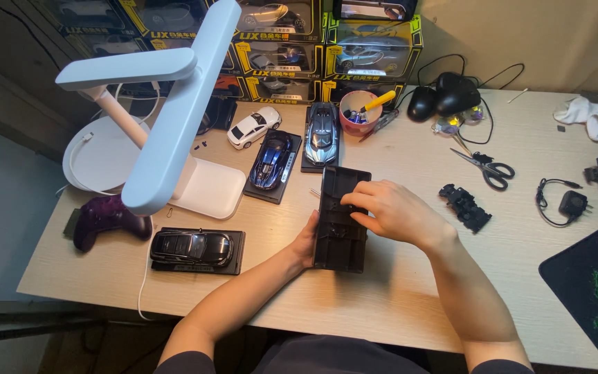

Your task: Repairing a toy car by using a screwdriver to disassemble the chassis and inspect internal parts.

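We see yellow-edged boxes (pixel 292 41) stacked along the counter's (pixel 396 291) far edge; our left hand (pixel 306 242) and right hand (pixel 389 211) both grip the black chassis (pixel 337 239) mid-counter, bare surface beside it.

Two bare forearms reach up from the near edge and meet near the middle. The left hand (pixel 306 242) sits mostly hidden, palm side turned inward, only its heel and wrist showing. The right hand (pixel 392 211) lies palm down, knuckles up, fingers (pixel 356 197) curled leftward and pressed together, wrist bent, forearm angling back toward the near right.
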